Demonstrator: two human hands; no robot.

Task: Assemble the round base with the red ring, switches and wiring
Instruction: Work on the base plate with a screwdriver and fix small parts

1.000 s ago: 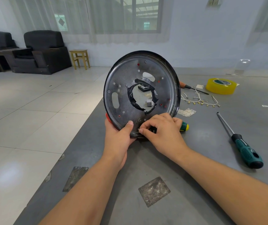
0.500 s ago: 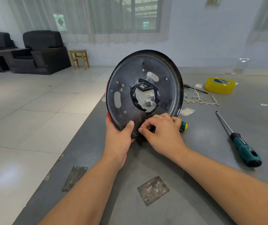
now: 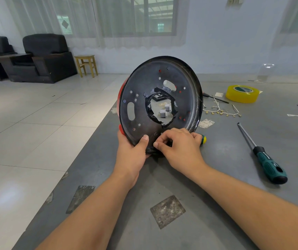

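Turning a bit more since a moment ago, the round base [image 3: 160, 103] is now showing more of the red ring [image 3: 121, 91] along its left edge, and it is standing up on its rim on the near-left part of the gray table [image 3: 234, 159]. The left hand [image 3: 132, 152] is holding the bottom of the base, with the thumb lying on the dark face and the other fingers curling behind. The right hand [image 3: 179, 147] is curling its fingers and pinching something small and dark at the bottom rim; what it is cannot be told. Through the taped hole in the middle, two small white switches [image 3: 164, 110] are sitting on the table farther back. To the right of the base, thin wires with gold ends [image 3: 220, 110] are lying spread out. A yellow tape roll [image 3: 242, 93] is sitting far right. A green-handled screwdriver [image 3: 265, 157] is lying to the right of the hands. Another tool's green and yellow handle end [image 3: 203, 139] is peeking out just behind the right hand.
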